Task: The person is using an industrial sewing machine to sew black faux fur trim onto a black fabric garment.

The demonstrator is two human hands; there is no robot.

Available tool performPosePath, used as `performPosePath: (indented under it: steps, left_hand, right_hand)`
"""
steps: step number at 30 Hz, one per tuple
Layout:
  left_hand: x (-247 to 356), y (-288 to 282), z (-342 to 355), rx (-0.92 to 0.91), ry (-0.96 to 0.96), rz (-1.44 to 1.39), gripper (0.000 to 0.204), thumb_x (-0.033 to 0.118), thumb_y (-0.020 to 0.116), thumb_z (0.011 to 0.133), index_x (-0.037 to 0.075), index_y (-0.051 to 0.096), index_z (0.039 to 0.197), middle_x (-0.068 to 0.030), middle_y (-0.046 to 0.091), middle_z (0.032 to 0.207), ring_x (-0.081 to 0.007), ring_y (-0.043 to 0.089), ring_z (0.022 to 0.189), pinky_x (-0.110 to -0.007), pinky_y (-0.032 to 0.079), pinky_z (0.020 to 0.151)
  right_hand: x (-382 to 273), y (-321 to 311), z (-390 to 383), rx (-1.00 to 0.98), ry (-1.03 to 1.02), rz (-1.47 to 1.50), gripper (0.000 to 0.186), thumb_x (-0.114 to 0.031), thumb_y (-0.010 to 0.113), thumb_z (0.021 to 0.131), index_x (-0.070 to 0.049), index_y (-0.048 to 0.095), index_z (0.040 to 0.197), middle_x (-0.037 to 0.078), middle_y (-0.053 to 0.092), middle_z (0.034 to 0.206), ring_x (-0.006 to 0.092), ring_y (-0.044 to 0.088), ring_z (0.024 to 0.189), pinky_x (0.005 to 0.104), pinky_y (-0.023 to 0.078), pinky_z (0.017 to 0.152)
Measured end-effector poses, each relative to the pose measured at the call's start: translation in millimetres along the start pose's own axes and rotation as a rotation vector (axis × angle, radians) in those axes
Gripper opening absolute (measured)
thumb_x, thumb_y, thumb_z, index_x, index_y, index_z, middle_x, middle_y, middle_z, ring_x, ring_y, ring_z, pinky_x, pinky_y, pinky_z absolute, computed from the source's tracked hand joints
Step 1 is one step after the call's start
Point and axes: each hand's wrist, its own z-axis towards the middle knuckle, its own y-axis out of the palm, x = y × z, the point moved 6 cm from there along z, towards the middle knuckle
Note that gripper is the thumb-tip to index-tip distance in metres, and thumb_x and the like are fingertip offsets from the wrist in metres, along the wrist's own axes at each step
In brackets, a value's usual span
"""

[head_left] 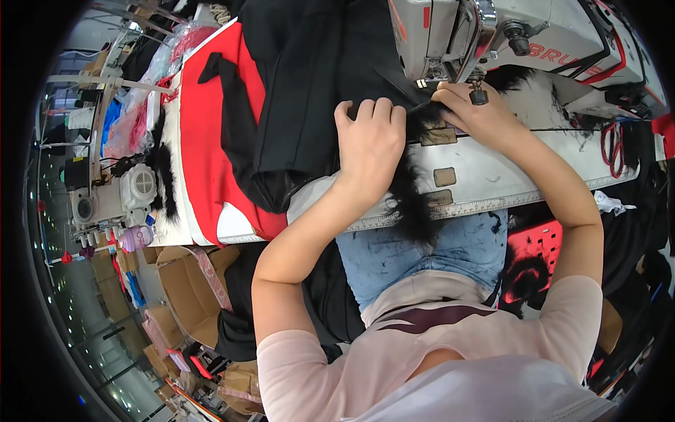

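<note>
Head view is showing the left hand (371,144) bearing down on the black cloth (299,91) with bent fingers, though whether it is gripping one cannot tell; the right hand (478,112) is working close under the sewing machine (430,39), its fingertips too hidden to confirm a pinch; the black fur trim (415,200) is lying between the hands and trailing over the table's (506,163) near edge; joining is seemingly progressing, the trailing length probably remaining, while finished stitching is not showing.

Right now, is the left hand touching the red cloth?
No, the left hand is on the black cloth, to the right of the red cloth.
</note>
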Motion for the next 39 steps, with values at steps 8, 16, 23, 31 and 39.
performPosePath:
  steps: [8, 16, 23, 31, 39]
  left_hand:
    - [1.3, 7.3, 0.7, 0.12, 0.156, -0.045, 0.016, 0.013, 0.059, 0.082, 0.007, 0.06, 0.097, -0.0109, 0.062, 0.125, -0.0245, 0.057, 0.12, -0.045, 0.045, 0.096]
    - [-9.3, 28.3, 28.4, -0.031, 0.163, -0.102, 0.017, 0.016, 0.056, 0.089, 0.009, 0.058, 0.105, -0.0091, 0.063, 0.123, -0.0229, 0.058, 0.122, -0.058, 0.043, 0.099]
    - [-2.2, 22.4, 20.4, 0.142, 0.263, -0.067, 0.016, 0.013, 0.06, 0.084, 0.011, 0.066, 0.1, -0.0034, 0.059, 0.094, -0.0192, 0.06, 0.096, -0.058, 0.042, 0.098]
    - [-15.9, 20.0, 19.4, 0.196, 0.114, -0.323, 0.022, 0.016, 0.072, 0.082, 0.012, 0.067, 0.103, 0.001, 0.057, 0.09, -0.0175, 0.059, 0.089, -0.044, 0.039, 0.092]
    - [-20.3, 14.4, 21.7, 0.22, 0.077, -0.416, 0.017, 0.009, 0.068, 0.083, 0.012, 0.067, 0.1, -0.0003, 0.059, 0.084, -0.0181, 0.061, 0.085, -0.046, 0.038, 0.095]
  right_hand:
    - [6.9, -1.1, -4.0, 0.01, 0.089, -0.077, 0.037, -0.009, 0.074, 0.077, -0.005, 0.059, 0.11, 0.011, 0.066, 0.111, 0.0351, 0.063, 0.098, 0.0437, 0.052, 0.082]
    - [32.4, 3.2, 4.8, -0.134, 0.218, -0.107, 0.022, -0.017, 0.072, 0.081, -0.006, 0.068, 0.1, 0.014, 0.068, 0.095, 0.0378, 0.063, 0.09, 0.0451, 0.05, 0.078]
    - [18.7, -13.1, -1.6, -0.039, 0.243, -0.241, 0.019, -0.02, 0.069, 0.084, -0.006, 0.071, 0.096, 0.016, 0.066, 0.082, 0.0377, 0.061, 0.084, 0.0485, 0.048, 0.077]
    - [18.3, -10.6, -2.6, -0.084, 0.334, 0.146, 0.027, -0.024, 0.07, 0.085, -0.013, 0.07, 0.109, 0.01, 0.068, 0.111, 0.033, 0.063, 0.097, 0.0379, 0.05, 0.084]
    - [9.5, 1.0, -9.4, -0.076, 0.131, -0.094, 0.03, -0.015, 0.067, 0.085, -0.011, 0.065, 0.115, 0.006, 0.066, 0.122, 0.0284, 0.065, 0.098, 0.0364, 0.053, 0.083]
